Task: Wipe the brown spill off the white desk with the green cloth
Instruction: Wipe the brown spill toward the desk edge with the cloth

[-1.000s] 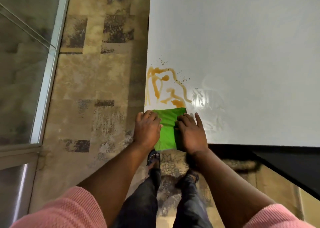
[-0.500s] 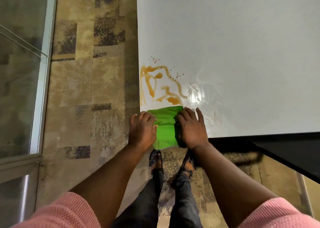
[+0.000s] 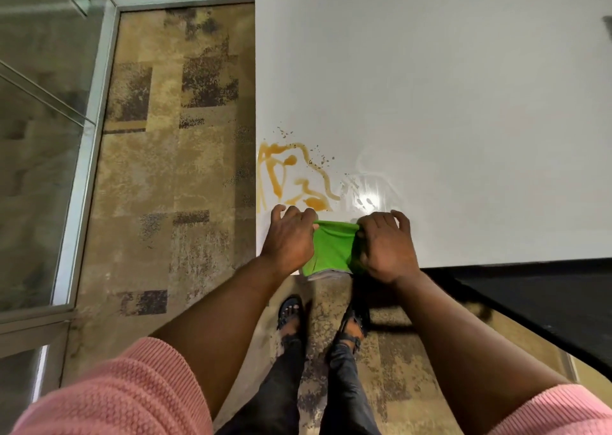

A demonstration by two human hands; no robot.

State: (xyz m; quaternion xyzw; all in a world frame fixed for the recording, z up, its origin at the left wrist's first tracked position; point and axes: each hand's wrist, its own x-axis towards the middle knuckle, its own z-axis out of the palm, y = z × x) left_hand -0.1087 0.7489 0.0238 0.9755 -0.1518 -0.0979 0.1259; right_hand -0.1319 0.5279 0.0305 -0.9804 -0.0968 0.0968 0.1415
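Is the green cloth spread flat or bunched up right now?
Bunched. The green cloth is gathered between the left hand and right hand, its far edge lifted and curved, its near end hanging past the desk edge.

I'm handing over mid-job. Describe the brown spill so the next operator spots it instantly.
Start at the white desk and go to its near left corner. The brown spill is a set of looping amber streaks with small dark specks, just beyond the green cloth. The shiny smear to its right is colourless.
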